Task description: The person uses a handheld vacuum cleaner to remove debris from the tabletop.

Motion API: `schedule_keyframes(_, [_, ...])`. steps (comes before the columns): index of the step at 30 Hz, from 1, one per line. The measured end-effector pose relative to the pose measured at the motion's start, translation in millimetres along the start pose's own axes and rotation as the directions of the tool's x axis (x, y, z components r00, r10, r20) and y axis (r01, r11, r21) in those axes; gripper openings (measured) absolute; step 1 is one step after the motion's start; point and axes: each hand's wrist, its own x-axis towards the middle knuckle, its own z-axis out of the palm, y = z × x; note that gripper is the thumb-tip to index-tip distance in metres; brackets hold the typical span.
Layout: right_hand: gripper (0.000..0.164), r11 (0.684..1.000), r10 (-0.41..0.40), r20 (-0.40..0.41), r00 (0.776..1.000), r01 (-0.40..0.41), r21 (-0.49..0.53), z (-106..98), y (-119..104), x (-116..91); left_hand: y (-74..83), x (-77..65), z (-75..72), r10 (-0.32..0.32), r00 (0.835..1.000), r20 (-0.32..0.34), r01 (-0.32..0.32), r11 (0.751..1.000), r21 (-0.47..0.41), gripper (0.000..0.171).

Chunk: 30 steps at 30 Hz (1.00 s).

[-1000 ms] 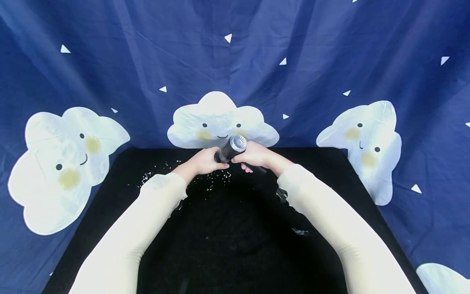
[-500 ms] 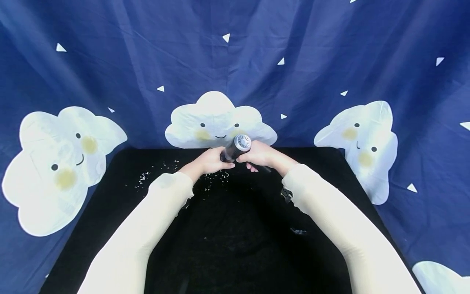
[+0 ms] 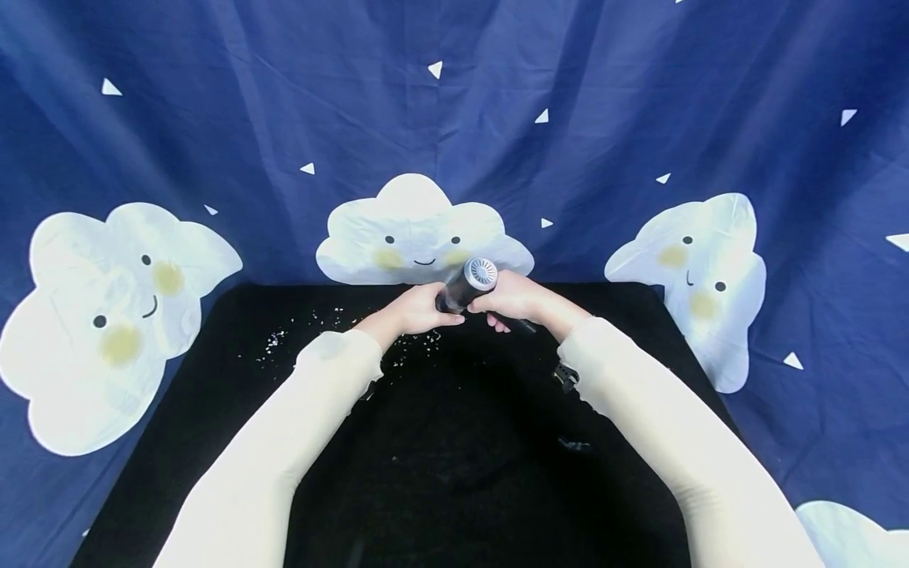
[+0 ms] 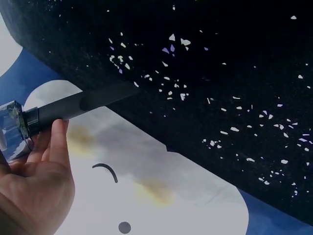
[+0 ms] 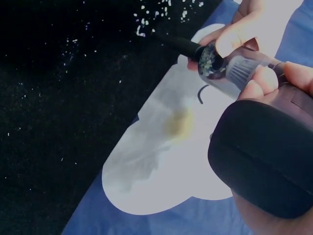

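Cloud-print backdrop (image 3: 490,134); left hand (image 3: 417,310), right hand (image 3: 518,297) grip vacuum (image 3: 460,290).

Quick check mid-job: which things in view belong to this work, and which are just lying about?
In the job, it seems:
handheld vacuum, in the left grip and right grip
its dark nozzle
scattered pale bits

Just there:
small dark item at right, too unclear to name
cloud-print curtain behind
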Motion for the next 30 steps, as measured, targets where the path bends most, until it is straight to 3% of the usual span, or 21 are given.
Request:
schedule_keyframes(6, [0.025, 1.0, 0.006, 0.032, 0.999, -0.006, 0.012, -5, 0, -6, 4.1, 1.1, 4.1, -0.014, 1.0, 0.002, 0.014, 1.0, 0.017, 0.049])
schedule_keyframes(19, [0.026, 1.0, 0.015, 0.072, 0.997, -0.013, -0.024, -13, -2, -14, 11.3, 0.6, 11.5, 0.057, 0.998, -0.017, -0.058, 0.998, -0.031, 0.049])
schedule_keyframes(30, [0.025, 0.999, 0.047, 0.085, 0.995, -0.047, -0.006, -22, -2, -25, 22.1, 0.3, 15.9, 0.061, 0.998, -0.008, -0.061, 0.998, -0.008, 0.045])
